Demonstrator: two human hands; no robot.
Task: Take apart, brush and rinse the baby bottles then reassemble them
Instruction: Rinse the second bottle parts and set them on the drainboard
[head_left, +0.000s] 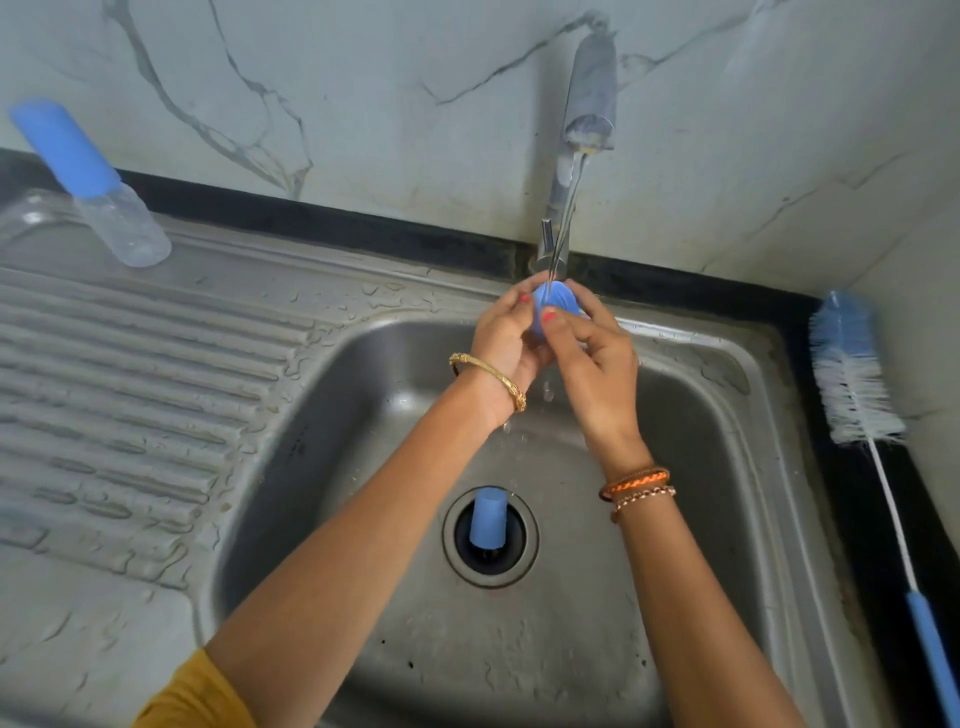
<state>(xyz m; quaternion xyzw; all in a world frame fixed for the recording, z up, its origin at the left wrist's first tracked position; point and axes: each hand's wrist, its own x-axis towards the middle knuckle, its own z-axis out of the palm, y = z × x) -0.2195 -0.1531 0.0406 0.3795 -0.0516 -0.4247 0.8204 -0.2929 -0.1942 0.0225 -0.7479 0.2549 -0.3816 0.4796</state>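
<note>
Both hands meet under the running stream from the steel tap (587, 98) at the far edge of the stainless-steel sink basin (691, 467). The left hand (506, 340) and the right hand (597, 364) together close around a small round blue plastic bottle part (555, 300), fingertips pinching its rim; which part of the bottle it is cannot be told. The water falls straight onto it, so this looks like the rinsing step for one loose piece.

A blue plastic cap (487, 517) stands in the round drain opening (522, 566), near the middle of the basin. A clear baby bottle with a tall blue cover (98, 192) stands assembled at the far left on the ribbed steel draining board (130, 374). The long bottle brush with white and blue bristles (852, 379) lies on the dark counter strip to the right.

The next move probably calls for turning the piece under the stream, then setting it on the draining board. The basin gives open room below the hands; the tap spout hangs close above them, and the cap could block the drain.
</note>
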